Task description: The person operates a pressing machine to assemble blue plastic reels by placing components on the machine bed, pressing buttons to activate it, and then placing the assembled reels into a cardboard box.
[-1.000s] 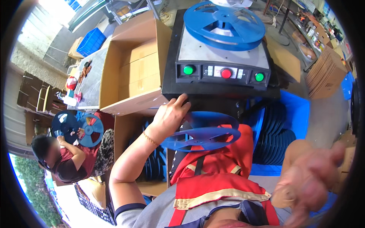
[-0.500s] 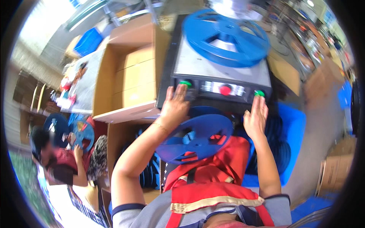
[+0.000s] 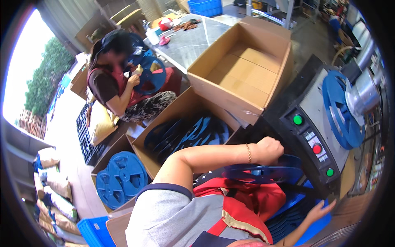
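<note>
A blue plastic reel [image 3: 266, 173] rests tilted across my lap, over the red apron [image 3: 255, 197]. My left hand [image 3: 267, 150] is closed at its far rim, and its fingertips are hidden. My right hand [image 3: 320, 212] is open with fingers apart, holding nothing, above the blue crate [image 3: 314, 230] of stacked dark reels. In front of me to the right stands a machine [image 3: 306, 138] with two green buttons and a red one. Another blue reel [image 3: 336, 109] sits on its light top, under a metal cylinder [image 3: 364, 96].
An open cardboard box [image 3: 257, 78] stands beside the machine. A second box [image 3: 158, 115] holds several blue reels; more reels [image 3: 123, 177] lie in a box to the left. At the far left a seated co-worker [image 3: 109, 78] holds a blue reel near a grey table [image 3: 197, 41].
Both hands have left the green buttons: the left now closes at the lap reel, the right is lower over the crate. My view has swung left. The reel on the machine stays.
</note>
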Action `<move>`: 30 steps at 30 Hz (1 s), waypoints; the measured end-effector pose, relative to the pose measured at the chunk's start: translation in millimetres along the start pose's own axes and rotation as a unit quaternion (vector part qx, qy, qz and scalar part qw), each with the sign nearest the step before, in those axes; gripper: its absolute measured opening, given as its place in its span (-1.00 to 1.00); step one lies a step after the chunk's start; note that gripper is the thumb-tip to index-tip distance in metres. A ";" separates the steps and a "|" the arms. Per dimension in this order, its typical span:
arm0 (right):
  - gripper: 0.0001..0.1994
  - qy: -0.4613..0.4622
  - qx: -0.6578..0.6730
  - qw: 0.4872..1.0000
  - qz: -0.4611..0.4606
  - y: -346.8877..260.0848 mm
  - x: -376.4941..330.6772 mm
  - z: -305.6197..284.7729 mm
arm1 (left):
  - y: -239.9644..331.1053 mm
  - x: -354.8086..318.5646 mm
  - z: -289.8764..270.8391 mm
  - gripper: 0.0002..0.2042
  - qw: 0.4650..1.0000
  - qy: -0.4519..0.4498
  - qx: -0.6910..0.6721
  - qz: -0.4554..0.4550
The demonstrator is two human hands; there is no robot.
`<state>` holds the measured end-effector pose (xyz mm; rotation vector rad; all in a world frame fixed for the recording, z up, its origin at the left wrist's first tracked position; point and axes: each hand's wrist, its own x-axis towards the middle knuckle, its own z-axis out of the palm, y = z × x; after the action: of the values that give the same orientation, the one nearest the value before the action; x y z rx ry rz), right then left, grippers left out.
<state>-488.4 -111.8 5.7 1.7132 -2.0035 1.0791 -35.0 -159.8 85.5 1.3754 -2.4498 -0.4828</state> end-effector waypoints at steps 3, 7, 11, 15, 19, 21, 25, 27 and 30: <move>-0.51 0.010 -0.072 0.980 0.187 227.2 -66.0 -48.1 | 4.6 -29.0 -18.2 -0.78 0.992 0.013 -0.119 0.040; -0.63 -0.071 0.073 0.951 0.293 196.9 -102.9 -62.3 | -15.8 -75.3 -42.3 -0.77 0.938 0.002 -0.345 -0.020; -0.59 -0.215 0.409 0.846 0.266 -29.7 -94.1 -48.8 | -49.7 -106.6 -45.6 -0.74 0.832 -0.001 -0.507 -0.225; -0.20 -0.315 0.592 0.596 0.441 -141.4 -93.5 -34.4 | -58.4 -107.1 -4.0 -0.82 0.670 0.097 -0.711 -0.189; -0.26 -0.202 0.589 0.656 0.427 -159.4 -80.2 -50.9 | -49.5 -106.4 13.7 -0.83 0.625 0.150 -0.741 -0.196; -0.29 -0.201 0.518 0.705 0.441 -162.5 -84.8 -53.3 | -51.4 -110.3 23.0 -0.81 0.558 0.126 -0.796 -0.198; -0.29 -0.183 0.611 0.590 0.494 -157.9 -94.5 -61.2 | -36.6 -106.6 35.7 -0.76 0.605 0.104 -0.752 -0.238; -0.31 -0.235 0.670 0.512 0.483 -139.5 -103.7 -68.1 | -22.3 -101.4 41.9 -0.76 0.580 0.099 -0.774 -0.233; -0.42 -0.188 0.699 0.408 0.556 -148.8 -112.4 -96.2 | -8.2 -88.4 77.8 -0.74 0.599 0.038 -0.754 -0.265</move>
<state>-344.3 34.2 49.5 0.1865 -2.4757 3.9661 -16.0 -76.4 4.3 1.0181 -0.6254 -1.8982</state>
